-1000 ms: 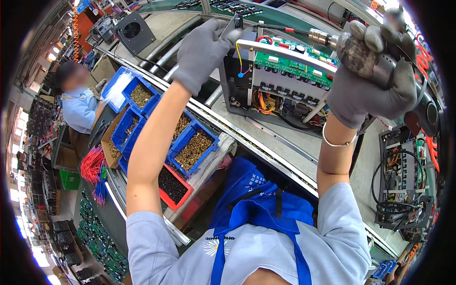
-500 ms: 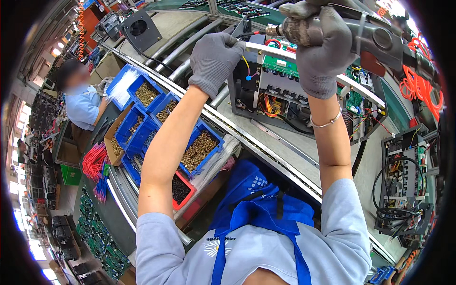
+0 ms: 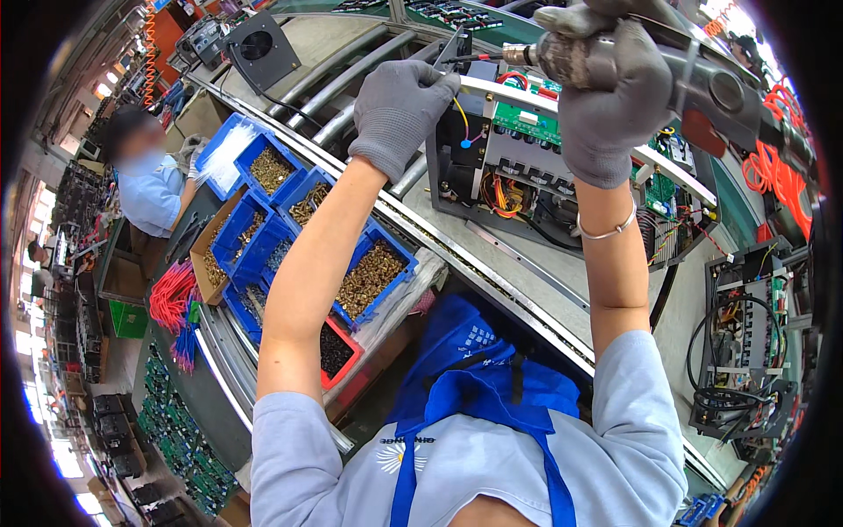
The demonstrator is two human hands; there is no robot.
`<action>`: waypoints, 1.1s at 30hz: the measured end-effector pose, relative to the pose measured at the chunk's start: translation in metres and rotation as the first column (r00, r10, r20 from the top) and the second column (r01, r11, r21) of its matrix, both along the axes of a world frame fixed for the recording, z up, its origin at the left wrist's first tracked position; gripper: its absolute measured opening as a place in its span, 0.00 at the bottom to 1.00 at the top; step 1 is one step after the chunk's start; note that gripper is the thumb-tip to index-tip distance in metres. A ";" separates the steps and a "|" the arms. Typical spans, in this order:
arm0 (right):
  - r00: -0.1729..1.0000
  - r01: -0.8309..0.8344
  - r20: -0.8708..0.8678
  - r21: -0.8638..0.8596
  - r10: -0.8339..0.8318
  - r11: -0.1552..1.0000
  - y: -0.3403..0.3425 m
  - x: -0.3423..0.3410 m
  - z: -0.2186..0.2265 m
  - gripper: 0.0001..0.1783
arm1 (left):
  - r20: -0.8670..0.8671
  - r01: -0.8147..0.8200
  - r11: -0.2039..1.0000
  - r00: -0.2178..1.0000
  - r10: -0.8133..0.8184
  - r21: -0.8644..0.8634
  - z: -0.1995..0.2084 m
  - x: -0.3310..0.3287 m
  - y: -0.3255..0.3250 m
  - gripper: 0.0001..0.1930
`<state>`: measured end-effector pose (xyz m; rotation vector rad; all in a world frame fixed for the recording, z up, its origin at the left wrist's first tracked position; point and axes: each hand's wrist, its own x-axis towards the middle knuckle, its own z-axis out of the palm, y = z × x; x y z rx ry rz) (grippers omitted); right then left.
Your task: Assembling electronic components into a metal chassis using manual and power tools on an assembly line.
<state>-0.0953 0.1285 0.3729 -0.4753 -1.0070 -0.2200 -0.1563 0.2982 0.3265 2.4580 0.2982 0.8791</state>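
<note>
My right hand (image 3: 615, 97), in a grey glove, grips a dark power screwdriver (image 3: 702, 83) held almost level, its metal nose (image 3: 520, 54) pointing left. Below it stands an opened electronics chassis (image 3: 457, 167) with a green circuit board (image 3: 527, 121), wires and a pale bar (image 3: 654, 158) across its top. My left hand (image 3: 399, 105), also gloved, is pinched closed at the left end of that bar, beside a dark upright plate (image 3: 451, 48). Whatever sits between its fingertips is hidden. The screwdriver's tip is close to red-and-black wire ends near the plate.
Blue bins (image 3: 373, 272) of brass-coloured fasteners and a red bin (image 3: 338, 351) of dark screws stand left of me. Metal rollers (image 3: 356, 83) run behind the left hand. A second opened chassis (image 3: 746, 325) lies at right. Another person (image 3: 149, 189) sits at far left.
My right hand and the screwdriver have shifted slightly right. The left hand stays pinched at the bar's end, and the whole view has moved a little.
</note>
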 end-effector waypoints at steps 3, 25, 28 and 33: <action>0.998 0.026 0.066 -0.018 -0.025 1.000 -0.015 0.002 0.003 0.21 | 0.038 0.074 0.992 0.997 -0.071 -0.100 0.001 -0.016 -0.002 0.18; 0.999 0.022 0.033 0.089 -0.025 0.996 -0.066 -0.043 0.001 0.27 | 0.552 0.430 -0.347 0.649 -0.523 -0.834 -0.004 -0.049 -0.023 0.13; 0.989 -0.085 0.119 -0.018 0.087 0.996 -0.074 -0.033 0.000 0.27 | 0.526 0.472 -0.241 0.688 -0.500 -0.848 -0.001 -0.050 -0.027 0.14; 0.999 0.035 -0.014 0.041 -0.034 0.999 -0.069 -0.039 -0.003 0.27 | 0.415 0.471 0.013 0.790 -0.452 -0.882 0.003 -0.055 -0.035 0.15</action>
